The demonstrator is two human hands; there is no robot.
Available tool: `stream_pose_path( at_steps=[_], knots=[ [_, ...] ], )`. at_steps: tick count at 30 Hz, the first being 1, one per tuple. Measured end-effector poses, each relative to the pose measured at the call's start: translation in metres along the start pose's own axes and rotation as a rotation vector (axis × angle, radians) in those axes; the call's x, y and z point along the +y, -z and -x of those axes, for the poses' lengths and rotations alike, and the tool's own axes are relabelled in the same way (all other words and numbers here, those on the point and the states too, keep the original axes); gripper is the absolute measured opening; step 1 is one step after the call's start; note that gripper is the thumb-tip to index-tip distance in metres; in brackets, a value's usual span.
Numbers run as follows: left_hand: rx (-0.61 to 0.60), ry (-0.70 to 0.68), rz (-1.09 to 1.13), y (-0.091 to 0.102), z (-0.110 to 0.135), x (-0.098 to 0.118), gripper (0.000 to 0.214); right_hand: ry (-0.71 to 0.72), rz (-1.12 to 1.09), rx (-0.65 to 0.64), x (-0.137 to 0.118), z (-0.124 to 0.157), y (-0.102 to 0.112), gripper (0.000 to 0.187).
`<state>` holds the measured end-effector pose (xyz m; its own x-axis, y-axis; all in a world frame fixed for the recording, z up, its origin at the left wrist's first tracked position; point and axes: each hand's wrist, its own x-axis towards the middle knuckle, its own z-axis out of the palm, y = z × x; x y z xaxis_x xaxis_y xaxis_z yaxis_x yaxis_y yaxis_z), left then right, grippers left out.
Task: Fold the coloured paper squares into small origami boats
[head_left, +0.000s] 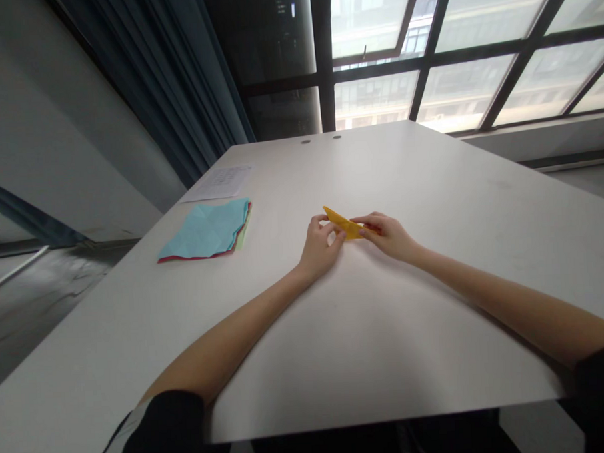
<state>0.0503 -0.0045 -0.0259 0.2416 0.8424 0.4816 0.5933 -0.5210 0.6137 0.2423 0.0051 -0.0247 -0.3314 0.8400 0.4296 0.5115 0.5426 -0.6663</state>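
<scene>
A small piece of folded yellow paper (351,232) is held between my two hands, just above or on the middle of the white table. My left hand (321,242) pinches its left side, thumb in front and fingers behind. On the other side, my right hand (386,235) grips the right end between thumb and fingers. One pointed corner of the paper sticks up at the upper left. My fingers hide part of both ends.
A stack of creased paper sheets (207,229), light blue on top with red and green below, lies left on the white table (308,360). Behind it is a printed sheet (220,182). Two round discs sit near the far edge, before a blue curtain (165,72) and windows.
</scene>
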Motion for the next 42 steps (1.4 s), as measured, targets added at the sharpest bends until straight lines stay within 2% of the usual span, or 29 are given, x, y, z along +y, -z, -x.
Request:
stream_pose_path(
  at_steps=[5,8,14,19,22,30,37,42],
  knots=[
    [-0.018,0.232,0.396,-0.005,-0.005,0.001,0.018,0.105,0.007,-0.003,-0.017,0.007,-0.003,0.034],
    [-0.075,0.308,0.567,-0.006,-0.004,0.005,0.017,0.132,0.010,-0.017,-0.020,0.009,-0.004,0.033],
    [-0.157,0.351,0.750,-0.006,-0.002,0.011,0.017,0.111,-0.117,-0.035,-0.020,0.011,-0.006,0.030],
    [-0.143,0.336,0.890,-0.008,-0.001,0.011,0.023,-0.001,-0.378,-0.070,-0.020,0.010,-0.009,0.033],
    [-0.132,0.313,0.934,-0.008,0.000,0.011,0.027,-0.048,-0.422,-0.037,-0.019,0.008,-0.010,0.033],
    [-0.127,0.253,0.953,-0.008,0.001,0.011,0.031,-0.046,-0.310,0.003,-0.020,0.008,-0.010,0.036],
    [-0.100,0.233,0.910,-0.010,0.002,0.007,0.024,-0.037,-0.309,0.005,-0.025,0.009,-0.010,0.033],
    [-0.090,0.168,0.834,-0.013,0.003,0.001,0.020,-0.045,-0.313,-0.001,-0.024,0.009,-0.011,0.028]
  ],
)
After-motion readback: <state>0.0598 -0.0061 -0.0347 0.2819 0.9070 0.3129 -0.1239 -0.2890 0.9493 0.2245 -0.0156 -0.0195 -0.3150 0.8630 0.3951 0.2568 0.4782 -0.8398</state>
